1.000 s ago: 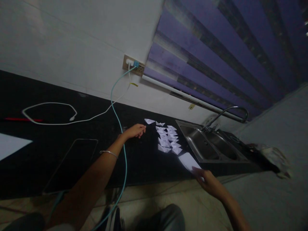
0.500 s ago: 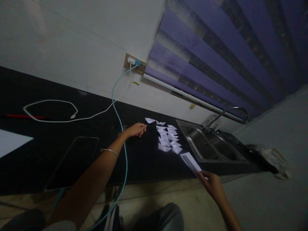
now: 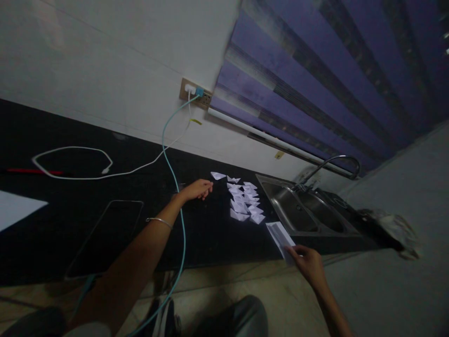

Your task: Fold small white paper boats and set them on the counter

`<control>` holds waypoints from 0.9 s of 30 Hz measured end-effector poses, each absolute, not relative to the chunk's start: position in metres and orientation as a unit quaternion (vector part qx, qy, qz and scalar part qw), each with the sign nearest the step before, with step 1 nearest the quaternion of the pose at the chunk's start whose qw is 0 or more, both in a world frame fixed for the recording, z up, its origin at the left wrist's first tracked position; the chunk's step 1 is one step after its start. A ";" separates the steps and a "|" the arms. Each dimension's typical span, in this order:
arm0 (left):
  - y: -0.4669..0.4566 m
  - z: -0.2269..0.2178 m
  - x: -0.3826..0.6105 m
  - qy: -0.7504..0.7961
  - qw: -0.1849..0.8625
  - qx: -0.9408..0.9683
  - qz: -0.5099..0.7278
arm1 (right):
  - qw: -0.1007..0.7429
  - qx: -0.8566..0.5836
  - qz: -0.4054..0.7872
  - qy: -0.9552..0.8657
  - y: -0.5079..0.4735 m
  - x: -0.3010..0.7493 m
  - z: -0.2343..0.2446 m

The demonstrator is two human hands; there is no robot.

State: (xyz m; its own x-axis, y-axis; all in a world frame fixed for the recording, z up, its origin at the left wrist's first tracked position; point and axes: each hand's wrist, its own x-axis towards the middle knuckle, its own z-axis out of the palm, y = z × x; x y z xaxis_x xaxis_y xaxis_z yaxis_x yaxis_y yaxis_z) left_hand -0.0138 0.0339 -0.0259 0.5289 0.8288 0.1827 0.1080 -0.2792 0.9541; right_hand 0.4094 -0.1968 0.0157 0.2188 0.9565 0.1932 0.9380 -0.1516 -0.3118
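Observation:
Between the thumb and fingers of my right hand (image 3: 308, 264) is a folded sheet of paper (image 3: 281, 234), white and long, held over the counter's front edge near the sink. My left hand (image 3: 199, 189) rests over the black counter with its fingers curled closed; whether anything is in them is hidden. Just right of its fingertips lies a white folded paper piece (image 3: 218, 176). Beyond that, several small paper boats (image 3: 240, 207) sit close together in rough rows. A bangle circles my left wrist.
A double steel sink (image 3: 294, 206) with a curved faucet (image 3: 333, 161) is on the right. A teal cable (image 3: 171, 171) runs from the wall outlet (image 3: 206, 99) across the counter, under my left arm. A white cable (image 3: 79, 178), a red item (image 3: 33, 172) and a paper sheet (image 3: 19, 209) lie left.
My right hand has turned the folded paper slightly and shifted it a little to the right, showing more of its broad face. My left hand has stayed almost still.

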 end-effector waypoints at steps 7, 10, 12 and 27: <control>0.034 -0.025 -0.015 0.331 0.502 0.716 0.354 | 0.214 -0.741 0.083 -0.631 -0.190 0.399 0.021; 0.034 -0.026 -0.015 0.332 0.499 0.717 0.354 | 0.217 -0.730 0.111 -0.638 -0.188 0.404 0.021; 0.036 -0.028 -0.015 0.331 0.498 0.719 0.354 | 0.223 -0.730 0.114 -0.636 -0.188 0.409 0.021; 0.032 -0.023 -0.014 0.347 0.513 0.698 0.359 | 0.498 -0.676 -0.220 -0.497 -0.165 0.359 0.080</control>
State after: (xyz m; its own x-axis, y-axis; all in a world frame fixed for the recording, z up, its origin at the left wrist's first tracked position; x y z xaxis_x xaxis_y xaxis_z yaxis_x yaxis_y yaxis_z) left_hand -0.0138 0.0317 -0.0235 0.5021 0.8527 0.1443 0.1165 -0.2320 0.9657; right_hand 0.3587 -0.1648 0.0798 0.4090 0.4525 0.7924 0.8911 -0.0108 -0.4537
